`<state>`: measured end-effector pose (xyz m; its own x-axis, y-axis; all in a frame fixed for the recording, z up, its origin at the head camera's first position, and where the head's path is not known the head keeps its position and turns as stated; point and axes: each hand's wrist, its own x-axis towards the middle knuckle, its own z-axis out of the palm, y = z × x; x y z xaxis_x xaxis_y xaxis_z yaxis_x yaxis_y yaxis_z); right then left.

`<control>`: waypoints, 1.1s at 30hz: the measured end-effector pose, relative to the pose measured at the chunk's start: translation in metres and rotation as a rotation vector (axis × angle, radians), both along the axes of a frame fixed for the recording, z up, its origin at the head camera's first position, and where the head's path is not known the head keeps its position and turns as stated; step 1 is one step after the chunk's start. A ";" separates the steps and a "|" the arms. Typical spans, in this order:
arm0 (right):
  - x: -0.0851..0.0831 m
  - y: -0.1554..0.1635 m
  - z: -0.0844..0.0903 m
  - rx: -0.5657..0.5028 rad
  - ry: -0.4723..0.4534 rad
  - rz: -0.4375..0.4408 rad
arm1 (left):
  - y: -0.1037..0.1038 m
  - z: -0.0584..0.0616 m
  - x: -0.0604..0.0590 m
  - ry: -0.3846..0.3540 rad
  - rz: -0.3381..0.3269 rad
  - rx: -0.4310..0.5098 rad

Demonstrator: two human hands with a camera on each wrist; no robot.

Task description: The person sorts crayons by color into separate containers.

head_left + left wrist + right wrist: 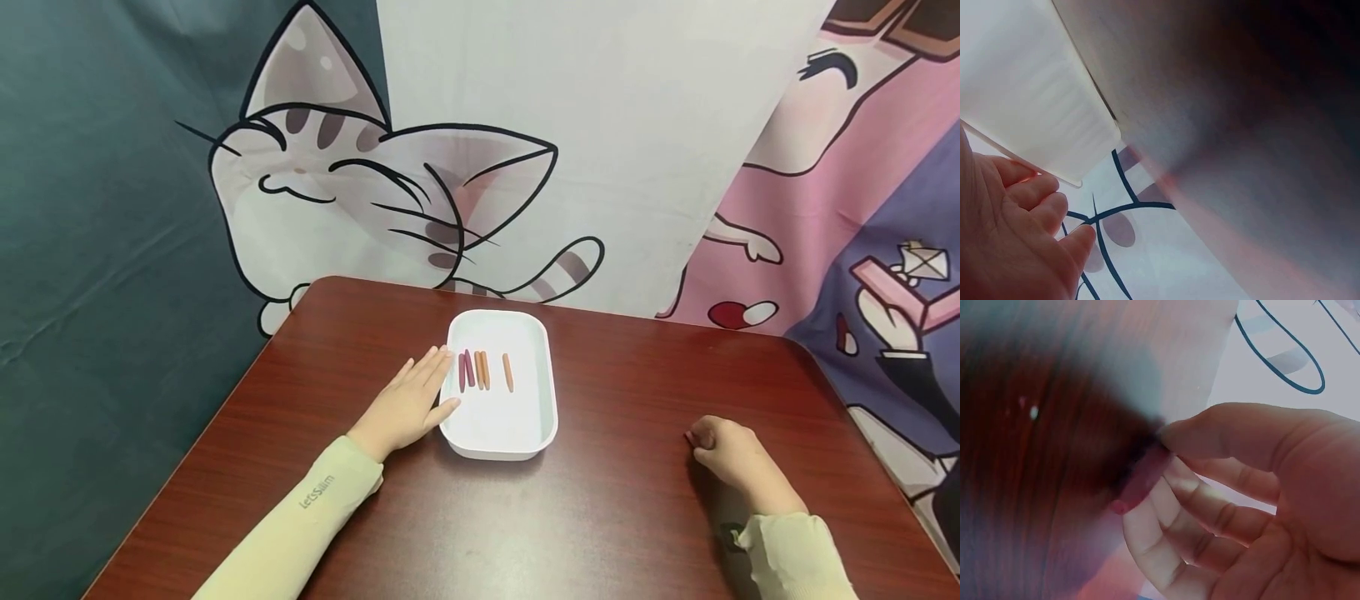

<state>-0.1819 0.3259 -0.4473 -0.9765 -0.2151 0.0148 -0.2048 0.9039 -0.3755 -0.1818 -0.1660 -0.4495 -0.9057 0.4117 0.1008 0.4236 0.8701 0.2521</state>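
Observation:
A white tray (498, 429) holds several short crayons: two dark red crayons (466, 371) at the left, two orange-brown crayons (482, 370) beside them, and a lighter orange crayon (507, 372) lying apart to the right. My left hand (405, 404) rests at the tray's left side, fingers straight along the rim and thumb over the near part of the edge. Off to the right, low over the table, my right hand (731, 458) pinches a dark red crayon (1144, 478) between thumb and fingers. Part of that crayon is hidden behind the thumb in the right wrist view.
The brown wooden table (600, 508) has rounded far corners. Right behind its far edge hangs a cloth backdrop (637, 125) with cartoon cats printed on it. Both forearms reach in from the near side in pale green sleeves (300, 517).

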 end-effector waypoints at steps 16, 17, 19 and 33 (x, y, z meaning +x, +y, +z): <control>-0.003 -0.034 0.005 -0.663 -0.259 -0.053 | -0.001 -0.001 0.000 0.005 -0.001 0.002; -0.004 -0.037 0.005 -0.703 -0.277 -0.050 | -0.001 -0.001 0.000 0.004 -0.002 0.001; -0.006 -0.043 0.006 -0.788 -0.320 -0.036 | -0.001 -0.001 0.000 0.003 -0.001 0.002; -0.022 -0.102 0.026 -1.050 -0.481 0.094 | 0.000 -0.001 0.001 0.006 0.001 0.013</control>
